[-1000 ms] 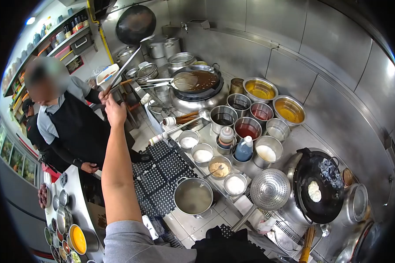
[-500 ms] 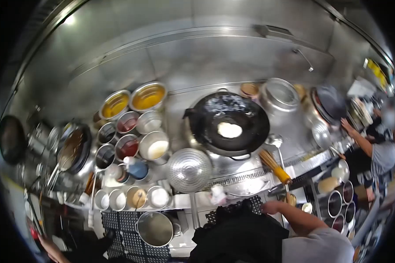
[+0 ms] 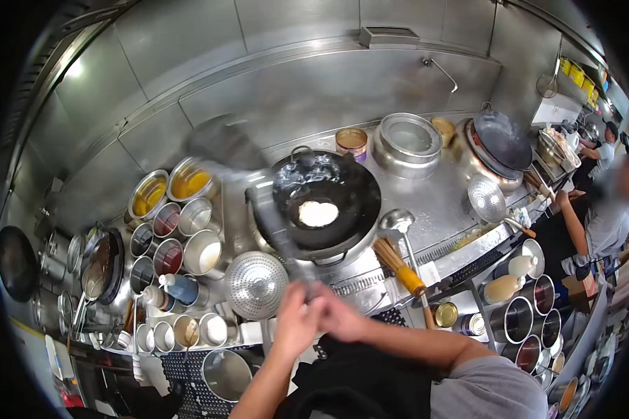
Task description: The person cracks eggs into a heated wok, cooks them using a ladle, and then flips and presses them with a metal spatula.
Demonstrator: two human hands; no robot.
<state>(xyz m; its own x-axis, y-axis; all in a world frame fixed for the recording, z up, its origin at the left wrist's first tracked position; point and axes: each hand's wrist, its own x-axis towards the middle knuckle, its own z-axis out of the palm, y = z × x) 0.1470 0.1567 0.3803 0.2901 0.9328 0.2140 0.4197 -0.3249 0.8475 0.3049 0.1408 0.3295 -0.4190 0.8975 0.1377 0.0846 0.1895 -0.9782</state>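
My left hand point(image 3: 297, 321) and my right hand point(image 3: 337, 314) meet low in the centre, both closed around the handle of a long metal turner point(image 3: 269, 202). The tool is blurred by motion; its broad dark head is raised at the left of the black wok point(image 3: 360, 227). Inside the wok lies a white mass point(image 3: 319, 214). A perforated ladle point(image 3: 256, 285) rests left of my hands. To their right are a bamboo brush point(image 3: 398, 267) with a yellow-bound handle and a metal ladle point(image 3: 397, 221).
Sauce containers point(image 3: 168, 257) and bowls of yellow liquid point(image 3: 191, 180) stand at the left. A lidded pot point(image 3: 407, 145) and second wok point(image 3: 502, 143) stand right. A large pot point(image 3: 227, 375) is below. A co-worker point(image 3: 604, 216) stands far right.
The view has swung right, bringing the wok to the centre. My left arm, stretched toward a person earlier, is now drawn in. Both hands have come together on the long tool.
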